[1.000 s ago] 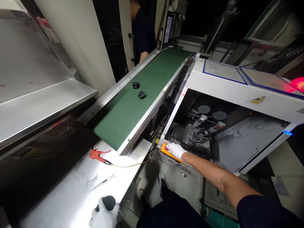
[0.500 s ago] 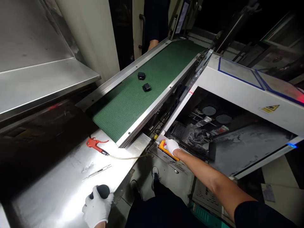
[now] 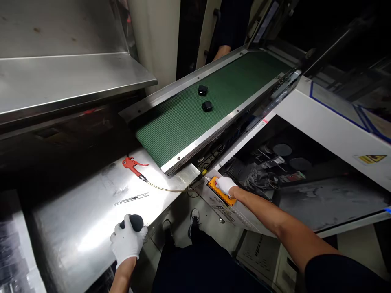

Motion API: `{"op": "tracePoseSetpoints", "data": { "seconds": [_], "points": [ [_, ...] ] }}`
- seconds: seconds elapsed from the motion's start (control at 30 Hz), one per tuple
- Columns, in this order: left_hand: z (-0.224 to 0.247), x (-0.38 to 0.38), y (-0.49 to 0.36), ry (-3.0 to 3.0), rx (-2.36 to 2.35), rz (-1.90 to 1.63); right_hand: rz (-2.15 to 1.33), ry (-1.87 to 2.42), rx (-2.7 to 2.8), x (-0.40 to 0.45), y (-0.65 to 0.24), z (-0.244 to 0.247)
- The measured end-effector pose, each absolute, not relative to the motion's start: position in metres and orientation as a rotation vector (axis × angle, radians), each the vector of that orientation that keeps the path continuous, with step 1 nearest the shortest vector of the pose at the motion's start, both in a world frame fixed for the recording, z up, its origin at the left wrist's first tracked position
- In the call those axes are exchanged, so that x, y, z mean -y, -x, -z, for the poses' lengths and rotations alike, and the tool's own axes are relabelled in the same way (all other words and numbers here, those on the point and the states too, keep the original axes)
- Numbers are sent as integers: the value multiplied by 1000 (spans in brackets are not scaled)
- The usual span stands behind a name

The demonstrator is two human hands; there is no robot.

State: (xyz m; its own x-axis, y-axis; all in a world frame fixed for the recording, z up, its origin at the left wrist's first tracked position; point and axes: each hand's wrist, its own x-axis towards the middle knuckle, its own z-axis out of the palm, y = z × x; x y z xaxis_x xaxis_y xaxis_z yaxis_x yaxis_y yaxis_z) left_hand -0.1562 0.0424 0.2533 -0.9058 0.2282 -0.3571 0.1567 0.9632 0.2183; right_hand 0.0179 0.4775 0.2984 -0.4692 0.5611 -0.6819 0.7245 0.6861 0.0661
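Observation:
My left hand (image 3: 128, 241), in a white glove, holds a round black disc (image 3: 134, 223) over the metal table (image 3: 70, 215). My right hand (image 3: 226, 186), also gloved, rests on a yellow box (image 3: 222, 193) with red on it, at the front corner of a white machine (image 3: 326, 110); its fingertips are on the red part and are hard to make out. A red air gun (image 3: 132, 166) and a thin metal tool (image 3: 132, 199) lie on the table beyond my left hand.
Two black parts (image 3: 202, 90) sit on a green conveyor belt (image 3: 177, 126). Another person's arm (image 3: 222, 51) shows behind it. A metal shelf (image 3: 73, 77) stands at upper left. Inside the machine are round pads (image 3: 282, 149) and cables.
The whole view has shifted, so the belt and shelf appear further right. My left hand still has the disc and my right hand stays at the yellow box.

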Motion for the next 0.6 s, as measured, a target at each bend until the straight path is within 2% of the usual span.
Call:
{"op": "tracePoseSetpoints", "data": {
  "seconds": [0.3, 0.6],
  "points": [
    [-250, -39, 154, -286, -2782, -278, 285, -1042, -2275, -469, -33, -306],
    [-244, -40, 152, -256, -2782, -264, 166, -1210, -2226, -463, -28, -278]
  ]
}}
